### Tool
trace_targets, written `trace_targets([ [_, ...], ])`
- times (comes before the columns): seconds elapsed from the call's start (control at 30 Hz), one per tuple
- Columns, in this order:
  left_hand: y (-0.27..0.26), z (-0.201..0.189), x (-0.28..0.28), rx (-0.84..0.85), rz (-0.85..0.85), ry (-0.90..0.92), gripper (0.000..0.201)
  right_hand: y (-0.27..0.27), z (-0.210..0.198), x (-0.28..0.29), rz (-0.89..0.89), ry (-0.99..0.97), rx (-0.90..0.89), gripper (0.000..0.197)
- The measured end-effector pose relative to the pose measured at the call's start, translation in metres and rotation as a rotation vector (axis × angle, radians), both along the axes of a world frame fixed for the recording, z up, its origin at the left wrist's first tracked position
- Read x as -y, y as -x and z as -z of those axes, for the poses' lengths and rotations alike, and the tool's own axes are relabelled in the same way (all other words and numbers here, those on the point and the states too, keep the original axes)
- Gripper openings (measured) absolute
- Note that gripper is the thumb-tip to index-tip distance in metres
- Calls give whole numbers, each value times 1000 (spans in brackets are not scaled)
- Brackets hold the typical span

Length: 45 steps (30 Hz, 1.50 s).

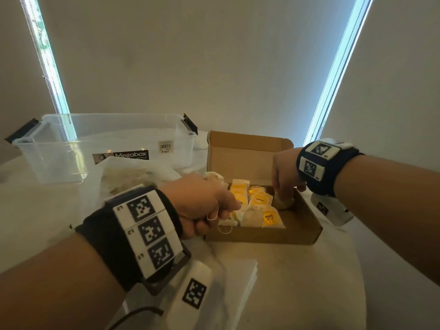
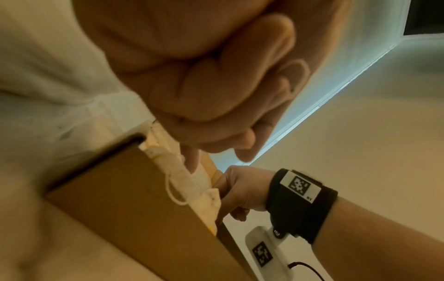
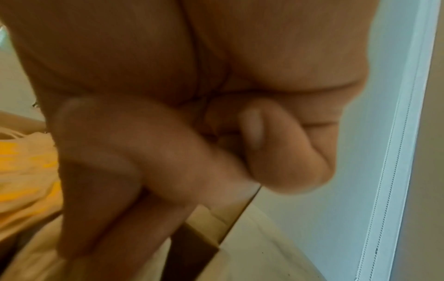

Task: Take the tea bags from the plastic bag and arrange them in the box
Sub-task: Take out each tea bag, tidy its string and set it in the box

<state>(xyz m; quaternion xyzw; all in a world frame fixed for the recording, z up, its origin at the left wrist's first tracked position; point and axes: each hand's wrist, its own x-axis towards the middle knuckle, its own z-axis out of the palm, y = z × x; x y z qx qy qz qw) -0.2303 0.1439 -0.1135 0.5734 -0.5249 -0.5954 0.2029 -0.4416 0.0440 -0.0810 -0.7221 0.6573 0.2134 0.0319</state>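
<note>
An open brown cardboard box [image 1: 262, 236] sits mid-table with several tea bags [image 1: 259, 206] inside, their yellow tags showing. My left hand [image 1: 209, 201] hovers at the box's left edge in a fist, gripping tea bags; one tea bag [image 1: 214, 177] sticks out above the knuckles and a string loop [image 1: 213, 215] hangs below. My right hand [image 1: 285, 177] reaches into the back right corner, its fingers pointing down onto a pale tea bag [image 1: 284, 203], with the thumb outside the wall. The crumpled plastic bag [image 1: 128, 177] lies behind my left wrist.
A clear lidless storage container [image 1: 71, 144] stands at the back left. A stack of white paper [image 1: 238, 272] lies near the front, under my left wrist. The box's lid flap [image 1: 247, 153] stands upright behind it. The round table's edge [image 1: 352, 258] curves past on the right.
</note>
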Motion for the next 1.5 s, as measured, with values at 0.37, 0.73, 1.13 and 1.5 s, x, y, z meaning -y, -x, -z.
trace_targets([
  [0.37,1,5,-6,198,90,88,20,-10,6,10,-1,113,38,21],
  [0.73,-1,0,-8,271,84,103,34,-12,16,11,-28,255,-115,30],
  [1.13,-10,-13,-3,-206,-49,-21,11,3,8,4,-44,262,119,22],
  [1.5,-6,-8,-6,-122,-49,-14,8,3,-17,-4,-47,-16,27,15],
])
